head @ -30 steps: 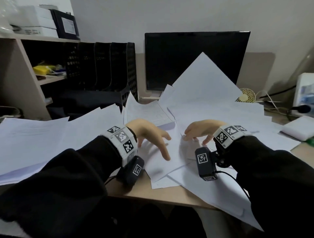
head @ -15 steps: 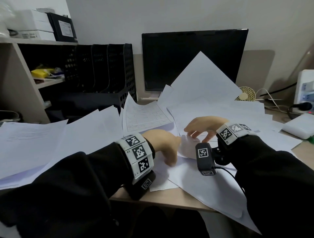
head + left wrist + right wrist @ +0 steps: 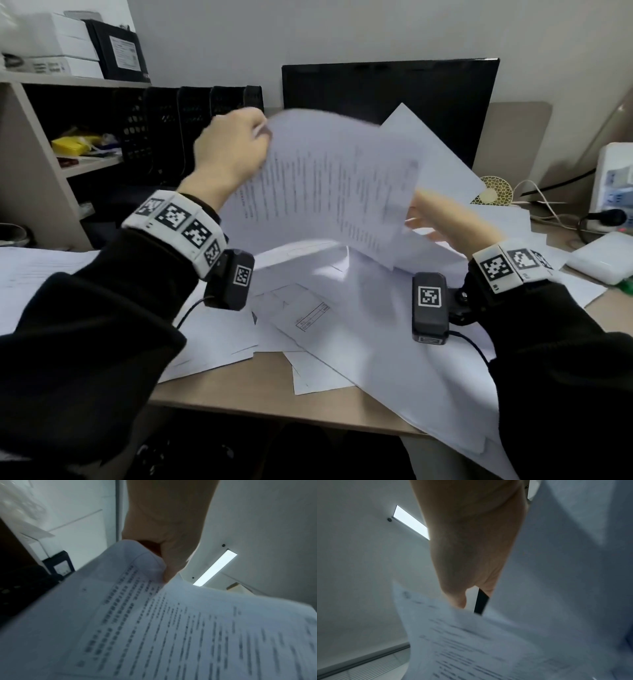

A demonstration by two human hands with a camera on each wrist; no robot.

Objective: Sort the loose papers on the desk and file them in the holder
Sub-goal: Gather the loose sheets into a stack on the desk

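Two hands hold one printed sheet (image 3: 329, 185) up above the desk (image 3: 274, 394). The left hand (image 3: 233, 147) is closed round the sheet's upper corner at about 10 o'clock from the middle of the head view; the left wrist view shows the paper bunched and curled under its fingers (image 3: 171, 563). The right hand (image 3: 442, 219) sits at the sheet's opposite edge, toward 3 o'clock. Its thumb lies against the printed face in the right wrist view, but the rest of its fingers are behind paper, so I cannot tell how firmly it grips. The sheet is tilted and blurred, its lines of text unreadable.

Many loose papers (image 3: 342, 308) cover the desk below, overlapping in a fan from 9 o'clock round to 4 o'clock, some hanging over the near edge. One of them carries a small ruled table. A large blank sheet (image 3: 431, 157) stands propped up behind the held one, leaning toward the dark monitor (image 3: 390, 92) at 12 o'clock.

The holder (image 3: 191, 123), a black mesh rack with several upright slots, stands at 11 o'clock, behind the left hand and beside the monitor. Its slots are too dark to tell whether anything is in them. Left of it, a shelf unit (image 3: 30, 164) holds a yellow item (image 3: 75, 142) on its middle shelf, with white boxes (image 3: 58, 51) and a black box (image 3: 120, 54) on top. At 3 o'clock lie a white flat case (image 3: 603, 260) and some cables (image 3: 555, 219).
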